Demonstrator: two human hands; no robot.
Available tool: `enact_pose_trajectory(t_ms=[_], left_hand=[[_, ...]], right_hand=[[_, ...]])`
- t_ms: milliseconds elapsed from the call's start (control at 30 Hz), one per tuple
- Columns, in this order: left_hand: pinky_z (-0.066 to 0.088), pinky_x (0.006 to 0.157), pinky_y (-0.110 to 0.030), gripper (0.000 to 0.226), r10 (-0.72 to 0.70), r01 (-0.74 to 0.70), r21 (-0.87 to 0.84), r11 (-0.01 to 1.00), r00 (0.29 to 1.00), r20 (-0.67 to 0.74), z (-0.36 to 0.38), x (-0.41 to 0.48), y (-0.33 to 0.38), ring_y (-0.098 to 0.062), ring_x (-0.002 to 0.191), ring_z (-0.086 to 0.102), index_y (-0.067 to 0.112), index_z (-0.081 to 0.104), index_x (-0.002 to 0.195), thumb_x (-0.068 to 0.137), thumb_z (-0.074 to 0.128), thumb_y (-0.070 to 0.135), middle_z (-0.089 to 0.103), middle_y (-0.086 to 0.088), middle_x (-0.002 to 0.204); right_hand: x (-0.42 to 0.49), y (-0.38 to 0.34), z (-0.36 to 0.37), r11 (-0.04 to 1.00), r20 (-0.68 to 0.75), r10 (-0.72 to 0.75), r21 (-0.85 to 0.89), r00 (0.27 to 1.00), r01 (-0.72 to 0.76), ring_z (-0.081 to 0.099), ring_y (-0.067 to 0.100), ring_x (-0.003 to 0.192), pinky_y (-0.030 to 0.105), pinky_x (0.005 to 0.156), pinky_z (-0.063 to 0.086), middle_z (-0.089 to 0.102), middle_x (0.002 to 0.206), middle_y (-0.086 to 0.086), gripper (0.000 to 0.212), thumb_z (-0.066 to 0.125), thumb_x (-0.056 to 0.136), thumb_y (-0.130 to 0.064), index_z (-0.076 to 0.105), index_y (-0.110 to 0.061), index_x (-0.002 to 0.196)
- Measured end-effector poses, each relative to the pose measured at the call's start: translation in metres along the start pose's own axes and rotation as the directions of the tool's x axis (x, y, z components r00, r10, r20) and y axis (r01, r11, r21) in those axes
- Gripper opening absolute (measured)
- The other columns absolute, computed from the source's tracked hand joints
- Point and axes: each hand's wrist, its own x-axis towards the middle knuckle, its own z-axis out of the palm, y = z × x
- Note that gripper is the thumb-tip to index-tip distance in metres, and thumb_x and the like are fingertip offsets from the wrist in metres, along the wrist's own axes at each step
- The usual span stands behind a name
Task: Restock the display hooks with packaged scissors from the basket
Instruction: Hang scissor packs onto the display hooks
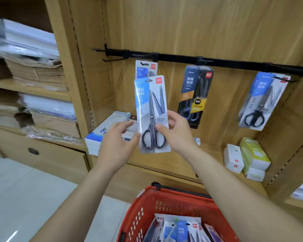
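Observation:
I hold a blue-and-white packaged pair of scissors (151,112) upright in front of the wooden display wall. My right hand (177,131) pinches its right edge, thumb on the front near the handles. My left hand (117,138) touches its left edge with thumb and fingertips. The pack's top sits just below a matching pack (146,69) hanging on a hook of the black rail (182,58). A dark pack (194,95) and another blue pack (262,102) hang further right. The red basket (164,205) below holds several more scissor packs (182,229).
White and green boxes (247,156) stand on the lower shelf at right, a blue-and-white box stack (105,131) at left. The left bay's shelves hold paper stacks (33,55). Empty hooks stick out at the rail's left end (112,57). Pale tiled floor (33,194) lies at lower left.

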Motion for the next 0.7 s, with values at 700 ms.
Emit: enact_pose_trajectory(t_ms=[700], left_hand=[[0.039, 0.086, -0.027, 0.043, -0.081, 0.123, 0.204, 0.971, 0.976, -0.203, -0.094, 0.042, -0.13, -0.006, 0.109, 0.053, 0.027, 0.062, 0.137, 0.097, 0.065, 0.04, 0.052, 0.018, 0.116]], right_hand=[[0.164, -0.016, 0.177, 0.995, -0.07, -0.092, -0.044, 0.993, 0.089, 0.065, 0.014, 0.111, 0.04, 0.101, 0.055, 0.067, 0.123, -0.005, 0.045, 0.066, 0.099, -0.016, 0.052, -0.02, 0.142]])
